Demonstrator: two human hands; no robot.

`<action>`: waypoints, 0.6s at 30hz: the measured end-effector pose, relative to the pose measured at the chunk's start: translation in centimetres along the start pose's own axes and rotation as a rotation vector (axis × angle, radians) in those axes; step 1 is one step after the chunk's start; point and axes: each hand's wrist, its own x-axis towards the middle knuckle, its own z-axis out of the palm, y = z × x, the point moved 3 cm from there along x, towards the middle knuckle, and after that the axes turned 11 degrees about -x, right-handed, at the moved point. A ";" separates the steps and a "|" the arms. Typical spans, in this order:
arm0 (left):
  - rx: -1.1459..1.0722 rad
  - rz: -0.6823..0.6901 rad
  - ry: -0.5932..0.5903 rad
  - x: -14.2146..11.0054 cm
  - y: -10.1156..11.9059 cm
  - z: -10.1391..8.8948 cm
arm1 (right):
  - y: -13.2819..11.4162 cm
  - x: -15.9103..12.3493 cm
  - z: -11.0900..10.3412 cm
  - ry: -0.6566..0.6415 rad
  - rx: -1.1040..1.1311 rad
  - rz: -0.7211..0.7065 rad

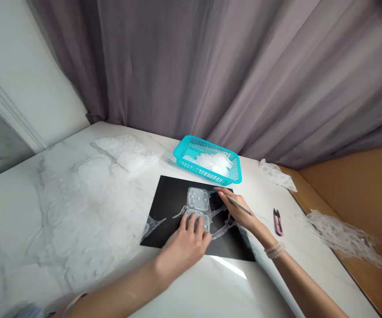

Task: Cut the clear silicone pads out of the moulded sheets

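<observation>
On a black mat (174,194) lies a clear plastic piece (198,199) made of two rounded square parts, with thin branching strips (222,229) on its right side. My left hand (191,238) rests palm down with spread fingers on the lower square, covering part of it. In my right hand (239,210) is a slim pen-like tool, its shaft (239,205) slanting down to the right. The tool's tip is hard to make out near the upper square's right edge. Another clear scrap (153,226) sits at the mat's left.
Behind the mat stands a turquoise basket (207,176) holding white translucent pieces. Many clear plastic sheets (94,212) cover the table's left. Pink-handled thread snips (278,223) lie at the right, with plastic scraps (346,240) beyond them. A grey curtain (191,66) hangs behind.
</observation>
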 end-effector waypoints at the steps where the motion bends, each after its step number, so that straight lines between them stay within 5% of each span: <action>1: 0.013 0.029 0.000 -0.5 -0.8 -0.2 | 0.1 -0.8 -0.4 -0.014 -0.025 0.026; 5: 0.039 0.042 -0.039 -2.2 -3.7 -1.7 | -0.2 -4.4 -2.1 -0.035 0.045 0.119; 9: -0.096 0.017 -0.110 -2.1 -4.2 -2.9 | -1.6 -5.4 -3.0 0.059 0.214 0.221; 14: -0.246 -0.093 -0.055 -1.0 -3.4 -1.6 | -5.4 -3.5 -0.2 0.073 0.434 0.140; 18: -0.212 -0.100 -0.043 -1.0 -3.2 -0.5 | -7.1 -2.9 2.4 0.064 0.409 0.054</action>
